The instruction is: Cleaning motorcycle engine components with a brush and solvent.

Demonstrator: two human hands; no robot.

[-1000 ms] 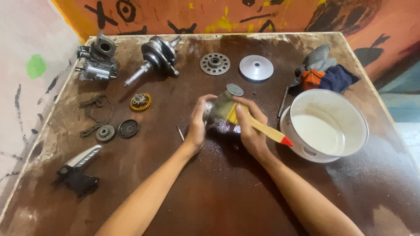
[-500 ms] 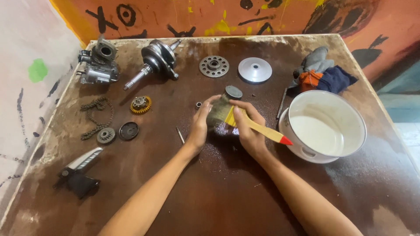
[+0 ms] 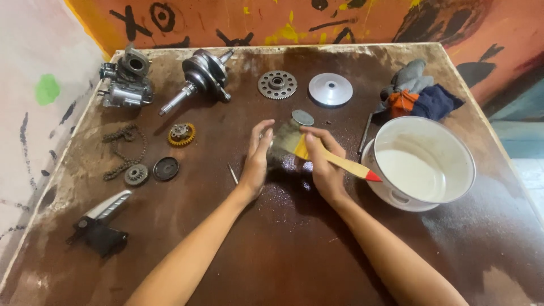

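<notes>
My right hand [image 3: 324,164] grips a paintbrush [image 3: 340,164] with a yellow wooden handle and red tip, its bristles pressed on a small metal part [image 3: 277,150] in the middle of the brown table. My left hand [image 3: 256,158] holds that part from its left side. The part is mostly hidden between the hands and the bristles. A small grey metal disc [image 3: 302,117] lies just beyond my fingers. A wet patch darkens the table under the hands.
White bowl [image 3: 447,141] with whitish liquid at the right, rags [image 3: 416,93] behind it. Toothed gear [image 3: 277,84] and silver pulley disc [image 3: 330,89] at the back. Crankshaft [image 3: 198,73], carburettor [image 3: 124,82], chain [image 3: 122,150], yellow gear [image 3: 181,134], small sprocket [image 3: 136,174], black cap [image 3: 166,168], lever [image 3: 102,224] lie left.
The hands stayed on the part; the brush shifted slightly over it, and the part with the hands moved a little toward me. The grey disc now lies clear of the hands.
</notes>
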